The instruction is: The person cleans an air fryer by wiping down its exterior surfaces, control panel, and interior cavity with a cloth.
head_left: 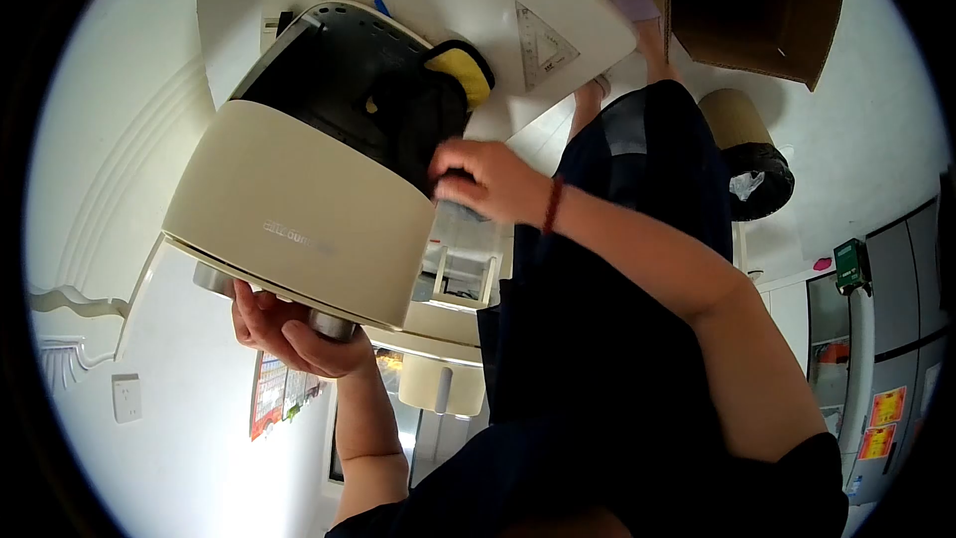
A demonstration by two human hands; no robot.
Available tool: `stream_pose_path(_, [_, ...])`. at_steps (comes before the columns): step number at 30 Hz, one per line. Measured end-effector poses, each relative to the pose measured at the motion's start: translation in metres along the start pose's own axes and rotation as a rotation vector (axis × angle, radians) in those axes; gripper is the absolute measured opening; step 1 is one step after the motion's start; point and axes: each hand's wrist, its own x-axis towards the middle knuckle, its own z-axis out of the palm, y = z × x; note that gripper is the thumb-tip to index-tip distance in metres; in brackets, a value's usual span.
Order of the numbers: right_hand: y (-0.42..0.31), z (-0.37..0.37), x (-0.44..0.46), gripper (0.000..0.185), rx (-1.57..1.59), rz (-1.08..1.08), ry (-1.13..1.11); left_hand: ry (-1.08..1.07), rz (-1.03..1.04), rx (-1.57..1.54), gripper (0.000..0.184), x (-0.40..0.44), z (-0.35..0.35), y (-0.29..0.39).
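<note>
A cream appliance housing (299,204) with a curved front, faint lettering and a dark hollow (324,75) stands tilted at the left. Two silver metal cylinders (332,326) stick out of its lower side. My left hand (289,334) supports it from beneath, with fingers curled between the cylinders. A black cloth with yellow lining (461,75) hangs over the rim into the hollow. At the housing's right edge, my right hand (493,179), slightly blurred and with a dark red bracelet at the wrist, has its bent fingers on the black part of the cloth.
Behind the housing is a white table (588,25) with a clear triangle ruler (543,45). An open cardboard box (752,10) stands at the upper right, with a lined bin (762,179) below it. A wall socket (126,399) is at the left.
</note>
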Motion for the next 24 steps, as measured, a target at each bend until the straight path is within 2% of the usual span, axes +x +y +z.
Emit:
stream_pose_path(3, [0.024,-0.014,0.021,0.011,-0.219,-0.004,0.124,0.012,-0.011,-0.049,0.053,0.000,-0.001,-0.004])
stream_pose_path(5, [0.020,-0.015,0.020,0.011,-0.420,-0.089,0.145,0.019,-0.066,-0.200,0.053,0.002,0.004,0.004])
stream_pose_path(8, [0.019,-0.006,0.017,0.009,-0.560,-0.125,0.248,0.018,-0.068,-0.238,0.053,0.002,0.003,0.002])
stream_pose_path(11, [0.008,0.001,0.013,0.010,-0.203,0.061,0.180,-0.004,-0.071,-0.197,0.054,0.005,0.003,0.007])
stream_pose_path(13, [-0.019,0.007,-0.003,0.017,0.022,0.021,0.069,-0.027,-0.051,-0.161,0.053,0.005,0.001,0.006])
stream_pose_path(15, [-0.032,0.006,-0.008,0.020,0.193,0.165,-0.021,0.003,-0.067,-0.204,0.053,0.006,0.005,0.010])
stream_pose_path(17, [-0.011,0.007,-0.001,0.019,0.138,0.094,0.129,0.001,-0.069,-0.193,0.052,0.004,0.003,0.008])
stream_pose_path(18, [0.000,-0.002,0.007,0.019,0.020,0.226,0.127,-0.004,-0.046,-0.182,0.052,0.004,0.001,0.004])
stream_pose_path(19, [0.025,-0.004,0.016,0.020,-0.054,0.161,0.251,-0.009,-0.021,-0.174,0.052,0.005,0.000,0.001])
stream_pose_path(21, [0.032,-0.007,0.022,0.020,-0.193,0.058,0.242,-0.010,-0.019,-0.142,0.052,0.004,0.002,0.000])
stream_pose_path(24, [0.005,-0.029,0.026,0.020,0.019,0.176,0.336,-0.007,-0.034,-0.152,0.052,0.004,0.001,0.003])
